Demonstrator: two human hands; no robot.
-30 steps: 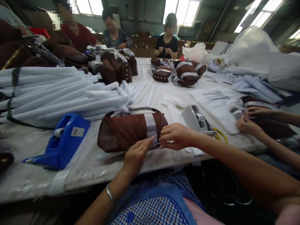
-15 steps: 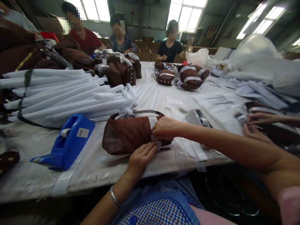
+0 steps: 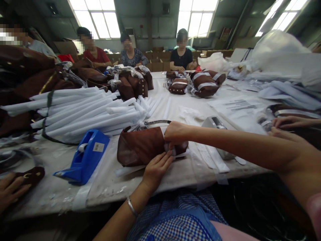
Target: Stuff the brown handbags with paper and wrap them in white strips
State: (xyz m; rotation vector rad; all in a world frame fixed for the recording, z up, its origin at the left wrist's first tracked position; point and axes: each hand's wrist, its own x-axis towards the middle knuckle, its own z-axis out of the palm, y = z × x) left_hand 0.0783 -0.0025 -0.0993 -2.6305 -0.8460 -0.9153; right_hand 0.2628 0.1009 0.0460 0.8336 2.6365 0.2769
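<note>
A brown handbag (image 3: 140, 145) lies on the table before me, its dark strap (image 3: 157, 122) arching behind it. Around its right part runs a white strip (image 3: 166, 147), mostly covered by my hands. My right hand (image 3: 177, 133) is closed at this strip, thumb pointing down. My left hand (image 3: 155, 167) rests with fingers stretched out against the bag's lower front, fingertips just below the right hand. White material (image 3: 130, 170) shows from under the bag.
To the left stand a blue tape dispenser (image 3: 86, 157) and a pile of white rolls (image 3: 87, 117). A grey tape dispenser (image 3: 213, 124) is behind my right forearm. Co-workers' hands (image 3: 11, 190) appear at both sides. Wrapped brown bags (image 3: 204, 82) lie farther back.
The camera view has shifted, so the scene sits farther right and lower. My right hand has moved slightly over the strip. A co-worker's hand has come into view at left.
</note>
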